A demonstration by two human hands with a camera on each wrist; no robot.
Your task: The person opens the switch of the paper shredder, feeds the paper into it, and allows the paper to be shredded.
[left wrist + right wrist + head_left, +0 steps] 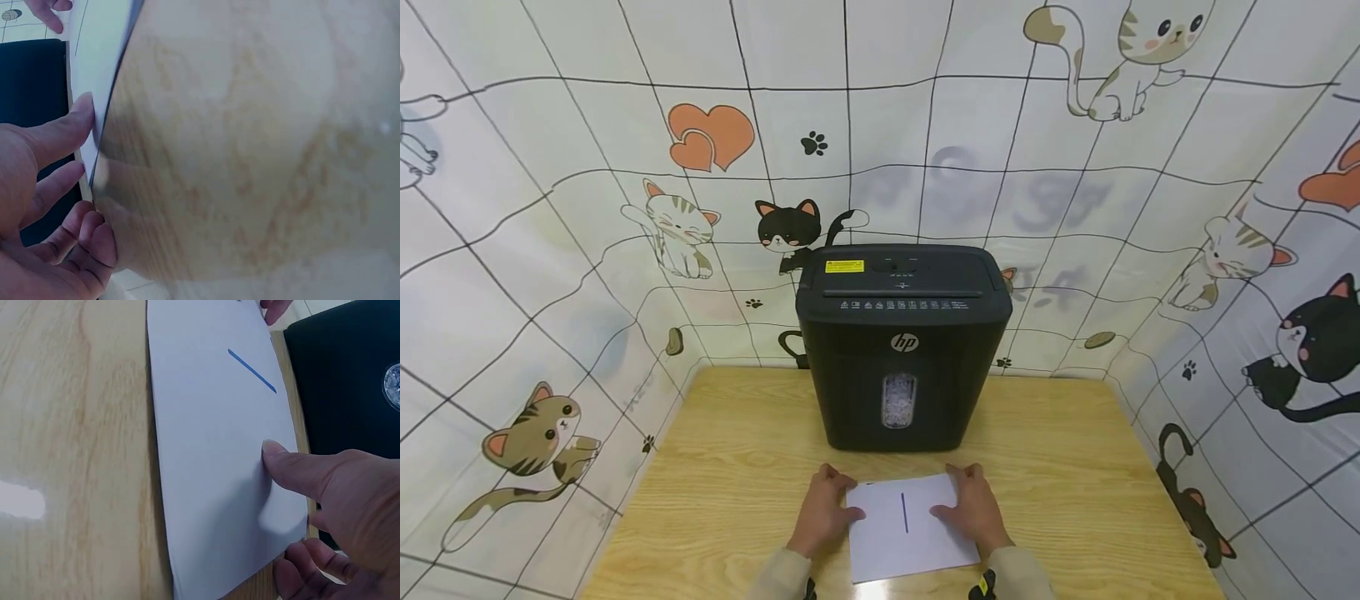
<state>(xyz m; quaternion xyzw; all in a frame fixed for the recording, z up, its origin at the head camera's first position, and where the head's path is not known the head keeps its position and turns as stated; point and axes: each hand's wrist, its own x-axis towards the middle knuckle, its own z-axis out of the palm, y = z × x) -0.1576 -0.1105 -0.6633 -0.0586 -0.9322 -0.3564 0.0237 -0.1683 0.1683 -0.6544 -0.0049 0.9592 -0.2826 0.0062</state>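
A white sheet of paper (887, 554), apparently the top of a thin stack, lies on the table with one short dark blue line drawn on it. My left hand (822, 512) holds its left edge; in the left wrist view the thumb (81, 115) is on the paper and the other fingers curl at the edge. At the opposite side my right hand (979, 510) grips the paper (206, 444), its thumb (290, 465) pressing on top and its fingers bent by the edge. Just beyond both hands stands a black HP paper shredder (857, 383).
The shredder has a feed slot (902, 293) across its top and a small window (898, 402) showing shreds inside. Wood-grain table (715, 483) extends to both sides. Behind and beside it hangs a cat-patterned white wall covering (895, 125).
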